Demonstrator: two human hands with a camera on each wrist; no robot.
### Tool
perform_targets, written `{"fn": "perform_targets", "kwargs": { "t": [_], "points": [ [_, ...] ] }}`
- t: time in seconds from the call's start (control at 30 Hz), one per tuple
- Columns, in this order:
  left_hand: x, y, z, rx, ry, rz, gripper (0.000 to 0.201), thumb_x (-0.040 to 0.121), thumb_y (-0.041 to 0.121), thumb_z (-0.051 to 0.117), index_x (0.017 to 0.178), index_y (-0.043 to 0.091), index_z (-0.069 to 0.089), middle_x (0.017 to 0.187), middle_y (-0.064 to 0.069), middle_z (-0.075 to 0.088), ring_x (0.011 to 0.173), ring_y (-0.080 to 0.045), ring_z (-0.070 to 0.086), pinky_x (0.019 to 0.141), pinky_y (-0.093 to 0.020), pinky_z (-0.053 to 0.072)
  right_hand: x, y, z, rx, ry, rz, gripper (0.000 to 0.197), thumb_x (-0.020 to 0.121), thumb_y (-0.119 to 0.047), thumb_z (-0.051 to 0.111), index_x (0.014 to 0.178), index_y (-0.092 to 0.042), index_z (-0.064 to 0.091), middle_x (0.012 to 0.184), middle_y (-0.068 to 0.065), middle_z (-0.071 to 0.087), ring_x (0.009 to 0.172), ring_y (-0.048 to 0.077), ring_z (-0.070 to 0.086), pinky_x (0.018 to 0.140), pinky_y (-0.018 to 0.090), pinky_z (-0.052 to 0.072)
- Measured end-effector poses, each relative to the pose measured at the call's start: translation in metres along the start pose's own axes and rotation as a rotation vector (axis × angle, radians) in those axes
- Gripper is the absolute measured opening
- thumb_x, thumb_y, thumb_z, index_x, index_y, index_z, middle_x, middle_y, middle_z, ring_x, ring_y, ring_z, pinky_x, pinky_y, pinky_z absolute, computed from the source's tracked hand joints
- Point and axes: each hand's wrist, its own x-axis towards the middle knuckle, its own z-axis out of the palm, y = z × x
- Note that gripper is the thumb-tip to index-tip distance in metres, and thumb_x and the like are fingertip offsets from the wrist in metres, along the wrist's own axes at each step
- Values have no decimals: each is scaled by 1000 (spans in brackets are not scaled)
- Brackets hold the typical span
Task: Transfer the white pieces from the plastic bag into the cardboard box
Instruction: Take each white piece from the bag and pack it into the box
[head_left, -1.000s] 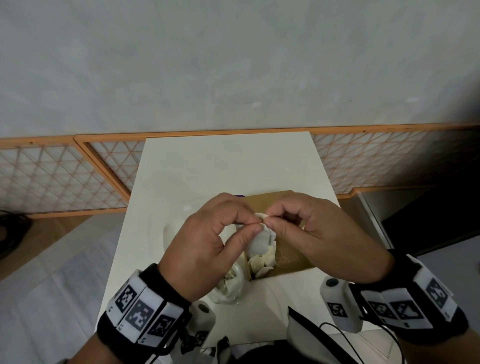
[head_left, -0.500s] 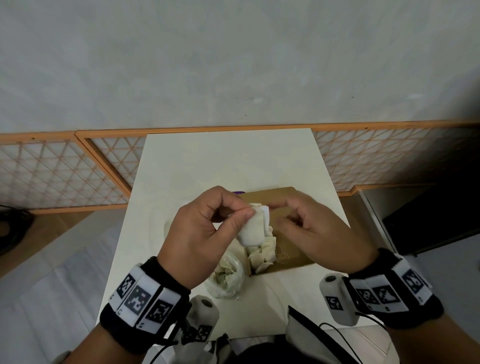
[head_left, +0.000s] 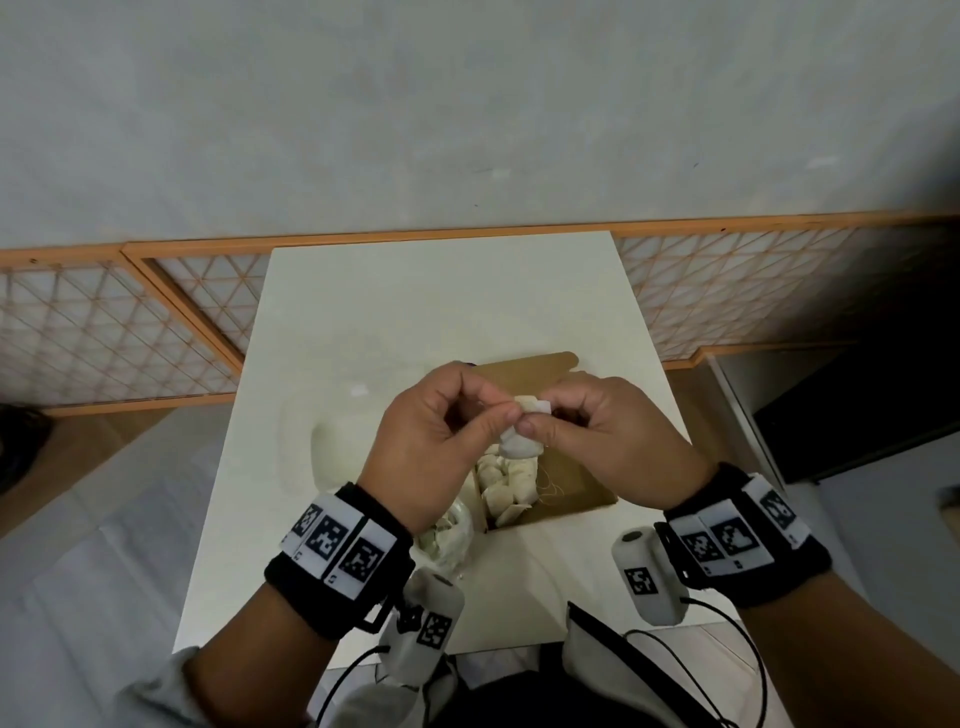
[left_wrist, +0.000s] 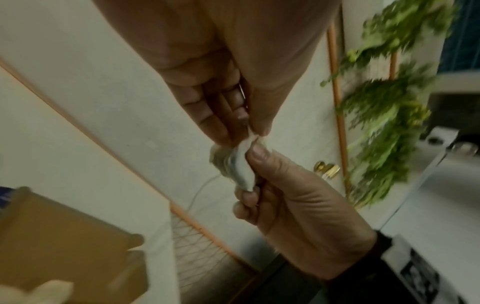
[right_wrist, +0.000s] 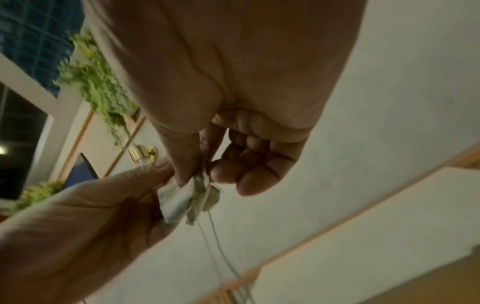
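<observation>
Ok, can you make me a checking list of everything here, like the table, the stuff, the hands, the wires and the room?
Surface: white table, bare at the far end.
Job's things: open box holds white pieces; bag beside it on the left holds more; one piece held above the box.
Clutter: nothing seen.
Hands: left hand and right hand both pinch the piece.
Cables: thin threads hang from the piece; black wires run from the wrist cameras.
Surroundings: grey wall, orange lattice panels, green plants in the wrist views.
</observation>
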Motion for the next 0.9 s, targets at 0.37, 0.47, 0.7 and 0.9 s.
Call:
{"fn": "perform_targets", "kwargs": {
  "t": [0.37,0.47,0.7,0.9],
  "points": [
    [-48,-64,-27,242,51,-325,12,93,9,75,84,16,71,73,-1,72,61,-7,61,60,-16,50,-25,152,12,-662,-153,302,19,104,-37,57,108,-27,72,106,-5,57,90,16,60,76,32,51],
    [-59,-76,-31,270,48,-389,11,93,9,75,83,15,71,78,1,76,65,-6,65,65,-15,49,-23,177,28,-797,-236,350,23,106,-34,51,111,-23,70,113,1,58,97,23,63,79,34,51],
    [-68,-98,-35,376,64,-473,12,93,16,75,82,17,70,68,15,70,58,1,57,60,-9,43,-7,194,70,-725,-444,350,24,106,-33,47,113,-25,69,115,2,62,101,23,62,82,37,53],
    [-77,-133,-42,570,-9,-616,12,93,33,74,84,29,68,77,14,72,61,-1,58,61,-18,47,9,201,84,-479,-277,497,31,101,-31,58,74,-30,44,73,-9,50,77,21,53,66,32,37]
  ]
}}
